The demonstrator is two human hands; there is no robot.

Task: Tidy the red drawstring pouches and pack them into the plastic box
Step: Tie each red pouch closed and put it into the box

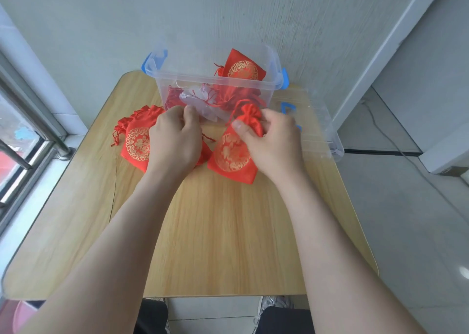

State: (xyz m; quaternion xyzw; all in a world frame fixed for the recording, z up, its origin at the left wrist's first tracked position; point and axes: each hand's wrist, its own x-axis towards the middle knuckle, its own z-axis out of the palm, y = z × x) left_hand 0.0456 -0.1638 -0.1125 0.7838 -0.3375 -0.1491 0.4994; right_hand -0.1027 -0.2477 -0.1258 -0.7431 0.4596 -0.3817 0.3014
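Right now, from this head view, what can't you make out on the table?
Head view only.
Left hand: fingertips curl away from camera; any cord pinched is hidden.
Pouch pile: left hand covers part; count unclear.
Pouches inside the plastic box: blurred through its clear wall; count unclear.
Held pouch: right hand covers its neck cords.

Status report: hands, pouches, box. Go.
Right hand pinching neck of one pouch on table; left hand curled by box front, grip unclear. More pouches under left hand, several already boxed. Box open, lid lying alongside.
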